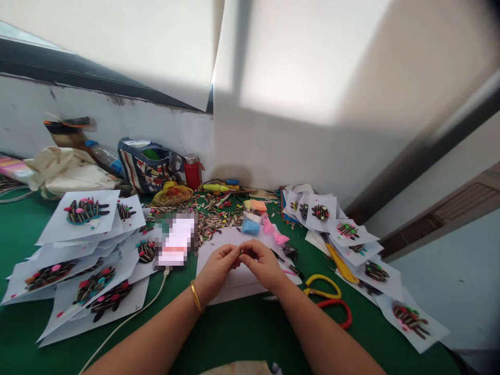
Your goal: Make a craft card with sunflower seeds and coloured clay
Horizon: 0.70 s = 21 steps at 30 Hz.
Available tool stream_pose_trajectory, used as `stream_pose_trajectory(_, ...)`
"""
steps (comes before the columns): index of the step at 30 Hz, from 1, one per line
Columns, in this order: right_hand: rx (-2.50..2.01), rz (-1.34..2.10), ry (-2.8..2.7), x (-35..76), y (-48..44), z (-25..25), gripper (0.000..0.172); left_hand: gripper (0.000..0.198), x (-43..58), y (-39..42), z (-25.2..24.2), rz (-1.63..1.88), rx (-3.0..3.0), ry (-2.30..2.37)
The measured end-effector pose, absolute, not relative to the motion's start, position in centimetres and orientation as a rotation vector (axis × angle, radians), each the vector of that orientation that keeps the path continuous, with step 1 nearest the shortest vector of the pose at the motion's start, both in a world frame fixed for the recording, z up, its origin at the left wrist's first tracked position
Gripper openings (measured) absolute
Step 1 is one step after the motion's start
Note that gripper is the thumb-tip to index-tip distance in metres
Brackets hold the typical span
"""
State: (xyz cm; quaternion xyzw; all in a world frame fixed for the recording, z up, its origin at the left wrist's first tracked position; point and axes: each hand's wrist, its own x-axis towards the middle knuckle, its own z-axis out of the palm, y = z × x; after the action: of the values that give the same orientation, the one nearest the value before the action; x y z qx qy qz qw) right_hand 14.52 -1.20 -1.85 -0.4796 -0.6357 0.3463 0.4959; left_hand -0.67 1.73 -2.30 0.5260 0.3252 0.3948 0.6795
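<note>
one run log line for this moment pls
left hand + right hand: meeting at small green piece | below: white paper | to the right: scissors

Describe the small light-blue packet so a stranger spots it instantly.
On the green table, find the white paper beneath the left hand and right hand. Just beyond them lies the small light-blue packet; its colour sets it apart from the neighbouring pink packets.

A red flask (192,174) is standing beside a striped bag (137,167), while a cream cloth (70,174) is lying near a plastic bottle (105,156).
</note>
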Motion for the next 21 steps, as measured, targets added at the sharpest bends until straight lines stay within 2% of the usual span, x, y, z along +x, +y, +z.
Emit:
stream_pose_trajectory(4, -1.141, 0.884, -1.555, 14.26, -1.26, -2.08, 0.019, 0.042, -0.85, 1.90, -2.12, 0.921, 1.376, 0.875)
stream_pose_trajectory(9, -1.183, 0.829, -1.513, 14.15, -1.25, -2.32, 0.016, 0.045, -0.99, 1.86, -2.19, 0.927, 1.465, 0.904)
stream_pose_trajectory(16, -1.190, 0.721, -1.589, 14.73, -0.97, -1.92, 0.009, 0.043, -0.97, 1.94, -2.07, 0.922, 1.418, 0.907)
stream_pose_trajectory(21, -1.157, 0.707, -1.652, 14.70, -0.98, -1.83, 0.016, 0.039, -0.82, 2.08, -1.82, 0.968, 1.427, 0.938)
